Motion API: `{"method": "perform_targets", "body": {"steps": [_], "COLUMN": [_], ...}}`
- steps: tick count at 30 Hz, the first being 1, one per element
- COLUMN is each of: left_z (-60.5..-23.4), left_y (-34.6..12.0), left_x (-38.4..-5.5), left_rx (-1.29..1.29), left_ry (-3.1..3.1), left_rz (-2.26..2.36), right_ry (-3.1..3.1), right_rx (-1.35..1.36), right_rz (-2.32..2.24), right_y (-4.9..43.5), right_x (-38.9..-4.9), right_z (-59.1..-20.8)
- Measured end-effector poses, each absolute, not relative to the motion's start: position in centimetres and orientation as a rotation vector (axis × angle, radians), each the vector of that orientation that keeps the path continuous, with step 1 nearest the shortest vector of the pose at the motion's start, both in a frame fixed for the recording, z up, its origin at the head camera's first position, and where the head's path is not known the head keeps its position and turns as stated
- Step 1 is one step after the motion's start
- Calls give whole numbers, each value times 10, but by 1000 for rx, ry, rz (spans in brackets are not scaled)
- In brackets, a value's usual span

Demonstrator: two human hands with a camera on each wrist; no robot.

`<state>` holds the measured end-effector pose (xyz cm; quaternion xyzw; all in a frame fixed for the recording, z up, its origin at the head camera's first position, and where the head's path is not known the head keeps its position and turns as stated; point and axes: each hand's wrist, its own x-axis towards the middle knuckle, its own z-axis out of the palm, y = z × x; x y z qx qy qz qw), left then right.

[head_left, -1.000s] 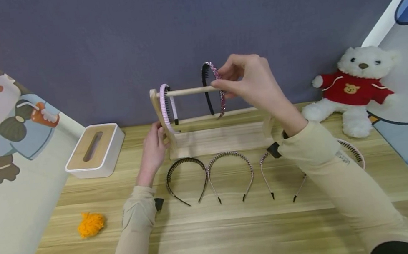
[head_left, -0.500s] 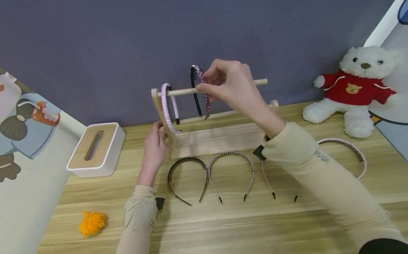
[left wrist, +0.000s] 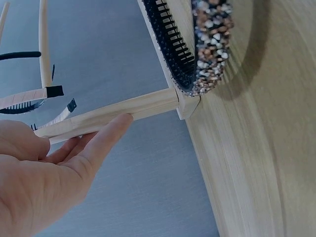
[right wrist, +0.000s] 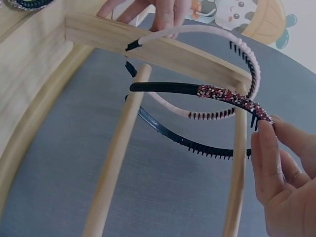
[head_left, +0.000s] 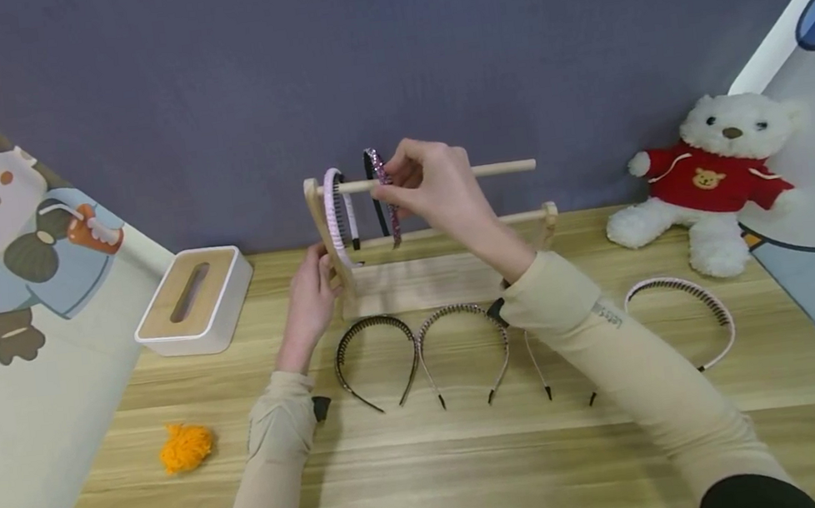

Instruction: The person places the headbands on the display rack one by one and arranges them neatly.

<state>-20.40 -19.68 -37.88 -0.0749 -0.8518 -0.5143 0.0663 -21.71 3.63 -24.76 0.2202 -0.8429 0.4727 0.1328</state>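
Observation:
My right hand (head_left: 438, 188) pinches a black toothed headband with pink glitter (right wrist: 217, 92) between thumb and fingers. That headband is looped around the upper rod (head_left: 503, 168) of a wooden rack (head_left: 418, 282), its ends reaching down by the lower rod (right wrist: 118, 133). Left of it hangs a pale pink headband (head_left: 331, 212), close to the rack's left upright. My left hand (head_left: 311, 292) grips this upright (left wrist: 148, 102) low down, one finger lying along the wood in the left wrist view. The glitter headband's far side is partly hidden by my right fingers in the head view.
In front of the rack lie a dark headband (head_left: 339, 354), a beaded one (head_left: 459, 308), another mostly under my right arm (head_left: 537, 369), and a pink one (head_left: 723, 310). A tissue box (head_left: 228, 308) and orange yarn tuft (head_left: 185, 447) are left, a teddy bear (head_left: 719, 210) right.
My right hand has slid the glitter headband leftward along the upper rod, closer to the pale pink one. The left hand keeps its hold on the upright.

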Motion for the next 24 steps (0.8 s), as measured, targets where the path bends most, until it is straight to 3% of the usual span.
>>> {"method": "perform_targets", "body": {"steps": [24], "left_z": [-380], "left_y": [-198], "left_x": [-203], "left_rx": [-222], "left_ry": [-2569], "left_rz": [-1560], "right_ry": [-2465], "right_rx": [732], "right_rz": [1248], "right_y": [20], "right_x": [-213], "right_z": [-264]}}
